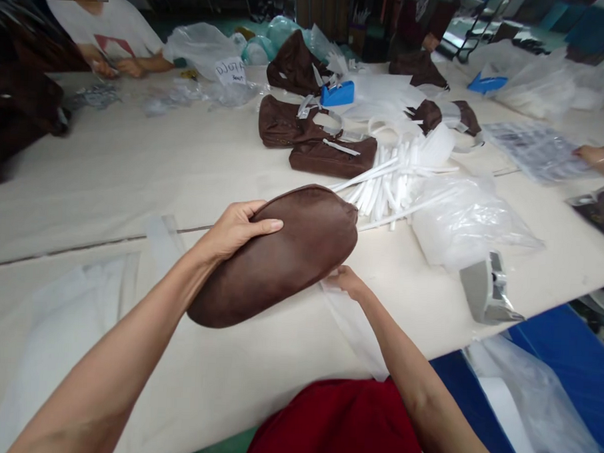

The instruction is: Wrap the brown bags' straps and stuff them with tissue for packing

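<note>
A brown leather bag with a rounded outline is held up over the pale table, its smooth side facing me. My left hand grips its upper left edge, thumb lying on the leather and fingers behind. Below the bag's lower right edge, my right hand is closed at the top of a translucent white sheet that hangs toward the table edge. The bag partly hides my right fingers. Beyond the bag lies a pile of white tube-like strips.
Brown bags lie further back beside a blue tape dispenser. A clear plastic bag and a grey tape dispenser sit at right. Plastic sheets lie at left. A person works across the table; another person's hand shows at right.
</note>
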### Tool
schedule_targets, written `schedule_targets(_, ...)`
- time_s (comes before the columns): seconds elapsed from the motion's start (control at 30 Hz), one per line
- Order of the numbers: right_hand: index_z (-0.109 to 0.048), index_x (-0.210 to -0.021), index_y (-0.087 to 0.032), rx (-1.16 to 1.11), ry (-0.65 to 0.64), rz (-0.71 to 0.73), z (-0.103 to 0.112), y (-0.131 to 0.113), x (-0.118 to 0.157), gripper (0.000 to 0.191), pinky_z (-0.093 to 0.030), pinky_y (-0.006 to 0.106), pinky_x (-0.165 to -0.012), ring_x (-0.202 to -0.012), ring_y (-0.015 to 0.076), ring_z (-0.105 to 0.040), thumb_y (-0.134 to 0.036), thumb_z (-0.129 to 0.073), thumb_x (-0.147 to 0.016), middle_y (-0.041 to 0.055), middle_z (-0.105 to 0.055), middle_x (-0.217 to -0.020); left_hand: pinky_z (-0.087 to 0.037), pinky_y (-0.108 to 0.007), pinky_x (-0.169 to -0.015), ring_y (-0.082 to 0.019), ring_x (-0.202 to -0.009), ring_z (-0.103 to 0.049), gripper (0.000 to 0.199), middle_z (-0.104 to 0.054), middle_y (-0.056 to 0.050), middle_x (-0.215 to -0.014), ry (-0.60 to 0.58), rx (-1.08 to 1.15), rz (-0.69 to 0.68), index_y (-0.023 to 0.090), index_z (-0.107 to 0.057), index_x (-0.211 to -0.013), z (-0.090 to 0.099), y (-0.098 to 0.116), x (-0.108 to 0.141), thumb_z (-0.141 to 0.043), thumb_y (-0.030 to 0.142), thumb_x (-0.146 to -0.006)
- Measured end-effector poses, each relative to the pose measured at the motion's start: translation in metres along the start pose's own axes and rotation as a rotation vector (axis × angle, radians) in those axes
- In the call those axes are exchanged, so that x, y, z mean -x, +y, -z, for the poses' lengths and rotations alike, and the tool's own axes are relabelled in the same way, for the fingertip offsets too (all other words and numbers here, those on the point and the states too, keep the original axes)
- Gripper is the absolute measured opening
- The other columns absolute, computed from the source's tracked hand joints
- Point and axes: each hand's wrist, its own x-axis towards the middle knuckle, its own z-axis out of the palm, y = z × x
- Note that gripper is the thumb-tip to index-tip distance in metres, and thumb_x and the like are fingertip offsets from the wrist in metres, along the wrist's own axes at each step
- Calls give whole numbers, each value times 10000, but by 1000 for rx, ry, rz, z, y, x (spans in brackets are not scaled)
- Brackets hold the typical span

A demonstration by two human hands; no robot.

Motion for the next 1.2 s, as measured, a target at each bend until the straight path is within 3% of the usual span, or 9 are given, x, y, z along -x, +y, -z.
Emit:
schedule_targets(0.13, -609, -748, -176, -125, 37, -43, -13, -4, -4, 112, -469, 269, -559, -593, 153, -605, -247, -696, -754, 7, -677, -675, -523, -323, -643, -144, -649, -619, 440, -721, 24, -811, 0, 22, -4, 182, -665, -1025, 3, 2, -17, -804, 412, -676)
schedule_targets(0.4, -568, -739, -198, -174, 38, -108, -17, 14, 21, 323, -476, 269, -527, -575, 167, -595, -372, -811, -616, -10, -633, -606, -520, -311, -631, -154, -670, -633, 434, -721, 32, -835, -56, -43, 6, 204, -671, -1040, -3, 3, -26, -780, 425, -682)
schedule_targets(0.6, -672, -942, -189, -241, 200, -40, -8, 30, 50, 330, -530, 351, -754, -858, 232, -659, -382, -725, -680, 62, -734, -857, -511, -309, -656, -188, -712, -638, 278, -696, 10, -785, -207, -344, -118, 212, -654, -843, -53, -39, -1, -668, 484, -787)
schedule_targets(0.77, -662, -919, -182, -269, 410, -88, 55, 82, 133, 422, -550, 396, -799, -861, 261, -688, -460, -747, -613, 93, -737, -878, -492, -368, -913, -248, -1036, -642, 370, -698, -52, -1138, -343, -770, -298, 253, -646, -1153, -93, -109, 44, -576, 495, -882)
schedule_targets(0.87, -662, -918, -189, -169, 669, -70, 105, 109, 186, 473, -574, 403, -747, -837, 274, -700, -508, -775, -589, 105, -729, -883, -402, -447, -1072, -271, -1247, -536, 509, -625, -82, -1311, -169, -810, -342, 265, -538, -1323, -83, -146, 81, -535, 551, -902)
schedule_targets(0.93, -663, -1001, -204, -3, 690, 15, 122, 110, 200, 510, -577, 419, -743, -908, 293, -690, -549, -751, -636, 130, -716, -1015, -331, -535, -1117, -315, -1324, -457, 583, -585, -102, -1365, -32, -875, -341, 258, -504, -1355, -68, -167, 102, -573, 573, -871)
schedule_targets(1.0, -627, -1150, -232, 171, 611, 138, 119, 98, 193, 591, -570, 436, -783, -1049, 307, -647, -555, -738, -668, 148, -634, -1247, -362, -553, -1078, -339, -1289, -477, 565, -590, -121, -1339, 42, -939, -311, 235, -531, -1321, -56, -183, 113, -606, 543, -854)
schedule_targets(1.07, -582, -1245, -258, 333, 496, 281, 105, 76, 170, 662, -549, 446, -845, -1188, 309, -567, -533, -747, -666, 140, -516, -1401, -462, -462, -964, -299, -1125, -574, 402, -654, -108, -1170, 42, -951, -285, 217, -613, -1180, -48, -188, 111, -580, 481, -879)
schedule_targets(1.2, -665, -915, -210, 505, 282, 403, 85, 25, 117, 404, -516, 418, -840, -1029, 281, -597, -530, -725, -674, 102, -647, -1070, -488, -349, -821, -223, -880, -603, 245, -648, -39, -865, 52, -911, -271, 232, -654, -911, -41, -164, 90, -522, 437, -915)
